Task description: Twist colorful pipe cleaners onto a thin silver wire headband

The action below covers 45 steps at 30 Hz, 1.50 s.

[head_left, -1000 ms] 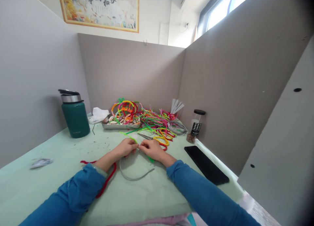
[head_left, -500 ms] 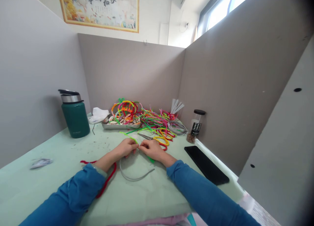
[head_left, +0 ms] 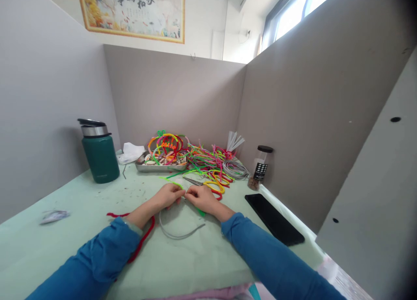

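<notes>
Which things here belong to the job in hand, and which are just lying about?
Likely the job: green fuzzy stem, held in left hand; grey strand; pile of coloured stems; scissors.
Apparently lying about: green bottle; black-lidded jar; black slab, perhaps a phone.

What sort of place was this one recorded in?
Probably a craft workstation in a partitioned cubicle: grey panels stand around the table on three sides, a heap of colourful fuzzy stems lies at the back, and scissors lie beyond the right hand.

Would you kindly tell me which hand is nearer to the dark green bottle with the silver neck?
Left. The left hand is to the right of the bottle; the right hand lies farther right.
</notes>
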### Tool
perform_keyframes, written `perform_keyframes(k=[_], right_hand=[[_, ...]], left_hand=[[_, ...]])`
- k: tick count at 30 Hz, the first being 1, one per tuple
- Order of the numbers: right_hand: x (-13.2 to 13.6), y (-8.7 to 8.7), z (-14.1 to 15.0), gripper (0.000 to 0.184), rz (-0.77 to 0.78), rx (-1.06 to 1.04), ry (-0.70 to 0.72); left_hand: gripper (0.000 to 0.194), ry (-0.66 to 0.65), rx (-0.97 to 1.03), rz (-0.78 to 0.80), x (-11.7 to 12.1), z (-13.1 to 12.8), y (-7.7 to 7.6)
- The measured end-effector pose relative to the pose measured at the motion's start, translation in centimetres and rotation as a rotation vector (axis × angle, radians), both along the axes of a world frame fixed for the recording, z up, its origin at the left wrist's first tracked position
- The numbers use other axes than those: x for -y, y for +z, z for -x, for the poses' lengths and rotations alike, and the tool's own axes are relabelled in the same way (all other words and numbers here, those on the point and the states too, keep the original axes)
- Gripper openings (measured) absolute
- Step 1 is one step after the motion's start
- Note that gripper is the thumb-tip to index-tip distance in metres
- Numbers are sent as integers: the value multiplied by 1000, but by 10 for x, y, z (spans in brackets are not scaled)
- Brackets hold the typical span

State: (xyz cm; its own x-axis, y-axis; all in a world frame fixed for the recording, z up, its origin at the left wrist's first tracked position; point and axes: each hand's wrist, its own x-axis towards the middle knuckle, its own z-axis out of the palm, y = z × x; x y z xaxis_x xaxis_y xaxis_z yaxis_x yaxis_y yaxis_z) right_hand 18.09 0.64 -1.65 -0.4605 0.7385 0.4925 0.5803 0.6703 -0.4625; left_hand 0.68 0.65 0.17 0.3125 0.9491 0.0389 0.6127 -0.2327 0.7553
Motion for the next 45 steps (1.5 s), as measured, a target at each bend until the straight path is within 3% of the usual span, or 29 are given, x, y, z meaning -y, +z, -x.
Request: perform_keyframes(k=[45], right_hand=[[0, 2, 0, 20, 7, 9, 5]], left_hand=[[39, -23, -59, -23, 4, -1, 4]])
